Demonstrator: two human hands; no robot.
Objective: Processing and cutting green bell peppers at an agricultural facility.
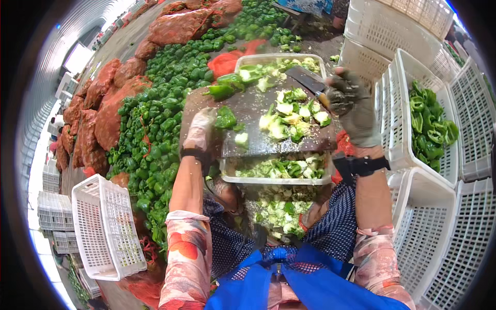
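My right hand [349, 101], in a dark, dirty glove, is closed round the handle of a knife [307, 79]. Its broad blade lies over the far right part of a dark cutting board [243, 137]. At the board's left edge is my left hand [200, 129] in a pale glove, its fingers blurred and partly hidden. Right beside it sits a piece of green pepper [226, 118]; I cannot tell whether the fingers grip it. Cut pepper cores [292, 116] with pale seeds are heaped on the board's right half. More green peppers [222, 92] rest at its far left.
Under the board, a white tub [276, 181] holds cut cores. A big pile of green peppers [155, 103] spreads to the left, with red mesh sacks [106, 103] behind. White crates [405, 119] stand at the right, one holding cut peppers [431, 124]; another crate [106, 227] tilts at the left.
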